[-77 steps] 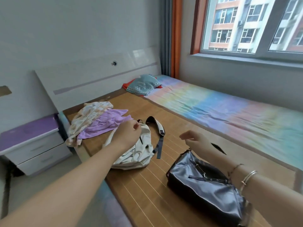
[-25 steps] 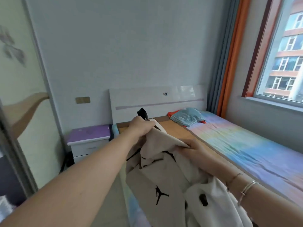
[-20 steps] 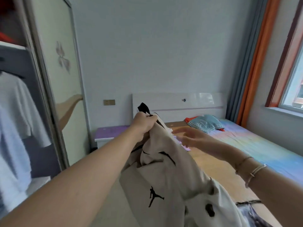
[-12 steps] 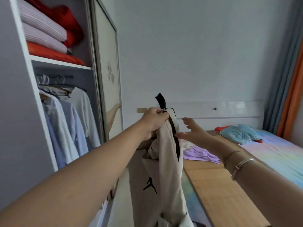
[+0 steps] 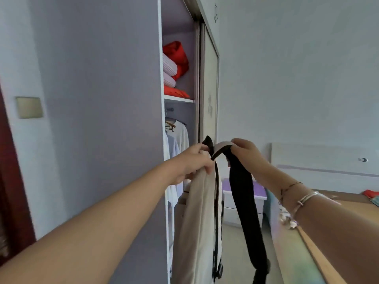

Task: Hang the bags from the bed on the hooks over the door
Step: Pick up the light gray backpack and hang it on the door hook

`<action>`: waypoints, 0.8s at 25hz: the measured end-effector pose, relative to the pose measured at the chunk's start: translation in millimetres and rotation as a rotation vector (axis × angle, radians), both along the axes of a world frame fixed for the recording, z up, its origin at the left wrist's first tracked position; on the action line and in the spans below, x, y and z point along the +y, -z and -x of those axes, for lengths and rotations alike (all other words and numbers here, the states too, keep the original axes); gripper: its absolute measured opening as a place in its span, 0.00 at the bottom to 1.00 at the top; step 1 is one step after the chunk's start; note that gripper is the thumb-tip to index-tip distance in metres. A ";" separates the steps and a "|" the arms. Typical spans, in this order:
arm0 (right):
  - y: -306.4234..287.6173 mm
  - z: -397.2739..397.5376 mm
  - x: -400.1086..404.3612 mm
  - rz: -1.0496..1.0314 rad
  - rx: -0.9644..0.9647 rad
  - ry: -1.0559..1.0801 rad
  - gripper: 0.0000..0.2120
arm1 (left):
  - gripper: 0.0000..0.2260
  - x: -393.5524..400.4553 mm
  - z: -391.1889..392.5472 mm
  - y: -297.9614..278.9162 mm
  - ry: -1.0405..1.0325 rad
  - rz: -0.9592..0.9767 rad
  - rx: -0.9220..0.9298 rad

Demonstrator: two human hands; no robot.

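Note:
A cream backpack (image 5: 196, 218) with black trim hangs in front of me, lifted off the bed. My left hand (image 5: 194, 160) grips its top by the black loop. My right hand (image 5: 244, 152) holds the upper end of its wide black shoulder strap (image 5: 246, 212), which hangs down to the right of the bag. A dark red door edge (image 5: 10, 181) shows at the far left; no hooks are in view. The bed (image 5: 332, 232) lies at the lower right, and the dark purse is out of sight.
An open wardrobe (image 5: 178, 111) stands straight ahead with folded red and white bedding on its shelf and shirts hanging below. Its purple side panel (image 5: 98, 119) fills the left. A purple-topped nightstand (image 5: 244, 201) sits behind the bag, beside the white headboard (image 5: 324, 167).
I have turned left, away from the bed, toward the wardrobe and door side. My right hand, open half a second ago, has closed on the black shoulder strap. The bag hangs straighter.

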State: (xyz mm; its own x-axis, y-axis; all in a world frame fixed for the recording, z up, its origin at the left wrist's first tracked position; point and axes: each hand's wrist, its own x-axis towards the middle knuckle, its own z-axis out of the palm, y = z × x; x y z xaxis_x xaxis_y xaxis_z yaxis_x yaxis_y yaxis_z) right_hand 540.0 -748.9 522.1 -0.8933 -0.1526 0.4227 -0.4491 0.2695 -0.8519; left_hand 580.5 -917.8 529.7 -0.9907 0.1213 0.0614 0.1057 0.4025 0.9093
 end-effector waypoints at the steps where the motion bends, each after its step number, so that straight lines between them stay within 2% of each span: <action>1: -7.1 -5.8 -12.1 -0.031 0.015 -0.057 0.11 | 0.27 -12.2 -8.8 -1.9 -0.019 0.022 -0.009; 5: -19.1 -31.2 -51.1 -0.161 0.068 -0.269 0.10 | 0.26 -43.7 -44.7 -17.6 -0.161 0.110 0.038; 8: -25.5 -53.9 -70.3 -0.184 0.116 -0.396 0.09 | 0.37 -61.4 -74.3 -20.3 -0.333 0.101 0.093; 10: -31.4 -67.0 -82.1 -0.212 0.151 -0.467 0.09 | 0.41 -73.3 -97.2 -21.3 -0.416 0.132 0.172; 15: -41.6 -96.3 -121.1 -0.243 0.231 -0.602 0.08 | 0.26 -104.5 -155.6 -29.2 -0.453 0.241 0.100; 20: -52.5 -128.4 -185.7 -0.229 0.146 -0.836 0.07 | 0.28 -163.8 -215.8 -32.4 -0.604 0.280 0.152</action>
State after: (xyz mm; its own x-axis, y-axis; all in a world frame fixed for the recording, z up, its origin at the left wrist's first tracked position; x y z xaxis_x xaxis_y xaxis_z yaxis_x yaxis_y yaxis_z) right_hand 668.4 -934.6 574.6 -0.3906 -0.8278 0.4027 -0.6762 -0.0388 -0.7357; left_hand 796.3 -1081.7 562.0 -0.8727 -0.4183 0.2518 -0.0933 0.6491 0.7550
